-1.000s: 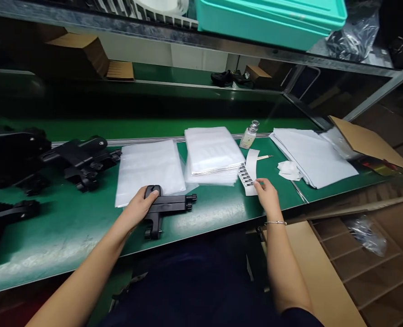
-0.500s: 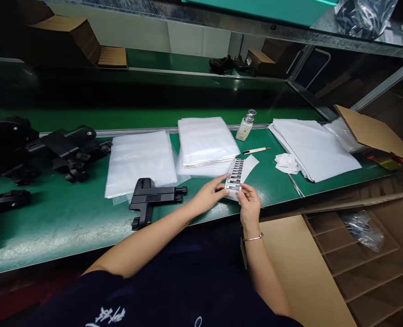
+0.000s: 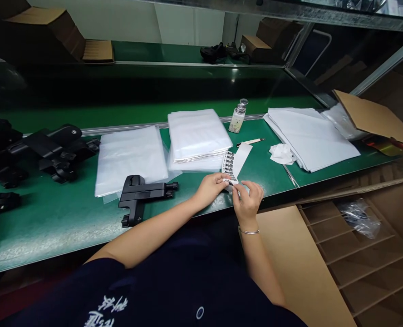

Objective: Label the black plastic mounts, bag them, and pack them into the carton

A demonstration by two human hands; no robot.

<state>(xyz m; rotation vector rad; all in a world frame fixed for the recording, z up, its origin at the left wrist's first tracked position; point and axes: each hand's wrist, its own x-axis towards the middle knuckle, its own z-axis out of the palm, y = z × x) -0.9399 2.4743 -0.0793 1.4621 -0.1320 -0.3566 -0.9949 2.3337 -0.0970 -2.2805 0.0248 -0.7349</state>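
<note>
Green worktop point(image 3: 86, 240) stretching right across the frame for you, metal shelf edge point(image 3: 272, 11) along the top. Starting far left: a cardboard box point(image 3: 48, 36) up in the corner, and below it a dark jumble of black brackets point(image 3: 58, 156) at the left edge of the frame. Moving in, left of centre, a flat pile of clear plastic bags point(image 3: 130, 154), and just in front of it your black clamp point(image 3: 145, 190), lying on its own, neither hand on it. Next along, a thicker stack of bags point(image 3: 199, 134), right at the middle.

Now the action, just right of centre! Your left hand point(image 3: 211, 187) has its thumb and fingers pinched on the lower end of a strip of labels point(image 3: 228, 164), which curves up beside the bag stack with its pale backing paper point(image 3: 242, 159) fanning off to the right. Behind, a small bottle point(image 3: 237, 120) stands upright, a pen point(image 3: 251, 142) lying nearby. And your right hand point(image 3: 249, 200), bracelet point(image 3: 249, 232) at the wrist, pinches narrow at that same lower end; you're hiding whatever sits between the fingertips.

Further right, crumpled paper point(image 3: 282, 154), tweezers point(image 3: 291, 176), then a spread of white sheets point(image 3: 312, 138). Lower right, a divided carton point(image 3: 361, 254) with crinkled plastic point(image 3: 360, 218) inside.
</note>
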